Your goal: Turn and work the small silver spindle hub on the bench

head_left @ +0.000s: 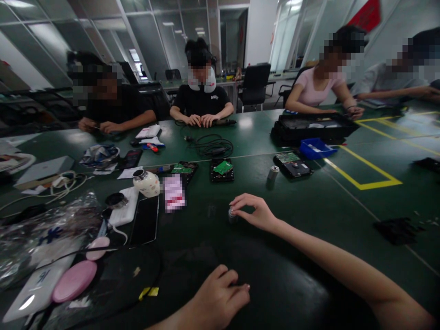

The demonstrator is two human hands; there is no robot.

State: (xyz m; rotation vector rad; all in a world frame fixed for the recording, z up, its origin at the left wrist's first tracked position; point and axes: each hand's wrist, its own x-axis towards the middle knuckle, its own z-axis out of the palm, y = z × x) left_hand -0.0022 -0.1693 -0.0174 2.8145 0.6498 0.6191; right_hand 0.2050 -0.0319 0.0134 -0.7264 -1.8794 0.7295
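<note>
My right hand (256, 211) reaches in from the right, thumb and fingers pinched around the top of a small grey cylinder (233, 218) standing upright on the green table. The fingers partly cover it, so its kind is not clear. A similar silver cylinder (273, 173) stands farther back, apart from the hand. My left hand (225, 298) is near the front edge of the view, its fingers curled in and nothing visible in them. Beyond the hands lie an opened hard drive with a green circuit board (223, 168) and another drive (294, 165).
Left of the hands are a black phone (144, 221), a cream-coloured jar (146, 183), a pink round case (74, 281) and crumpled plastic (65, 224). A blue tray (316, 149) and a black bin (312, 128) stand at the back right. Several people sit across the table.
</note>
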